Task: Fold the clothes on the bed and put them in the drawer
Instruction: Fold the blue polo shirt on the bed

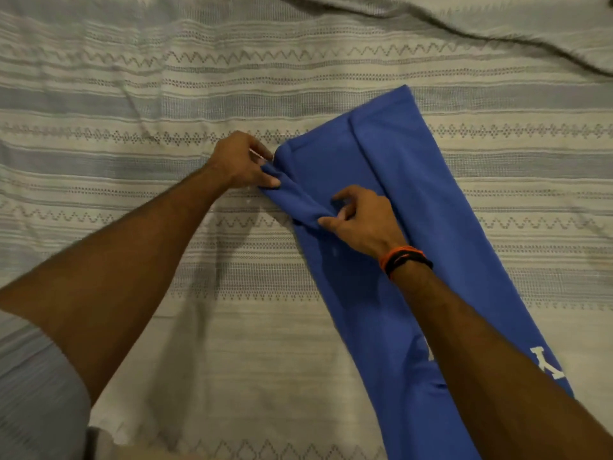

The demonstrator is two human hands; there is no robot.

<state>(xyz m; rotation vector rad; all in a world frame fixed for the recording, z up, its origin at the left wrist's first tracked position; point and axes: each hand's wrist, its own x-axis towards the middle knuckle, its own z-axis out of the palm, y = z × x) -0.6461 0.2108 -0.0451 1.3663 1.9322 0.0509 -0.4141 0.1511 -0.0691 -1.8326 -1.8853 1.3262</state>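
Blue cloth, a garment (pixel 408 227) folded lengthwise into a long narrow strip, lies slanted across the bed (pixel 132 94), running from the middle of the view down toward the lower right edge. White lettering (pixel 549 361) shows on it near the lower right, partly hidden by the right forearm. Along its left edge a fold of cloth is gathered into a raised ridge between the two hands. The left hand (pixel 240 162) pinches the upper left corner of the garment, thumb and fingers (pixel 270 181) closed on the cloth. The right hand (pixel 361 220) rests on top of the garment a little lower, its thumb and curled fingers gripping the other end of the ridge. An orange and black band (pixel 403 258) circles the right wrist. Under everything a pale woven bedcover with grey stripes and zigzag rows spreads over the bed, and a rumpled fold (pixel 497 31) crosses its upper right part.
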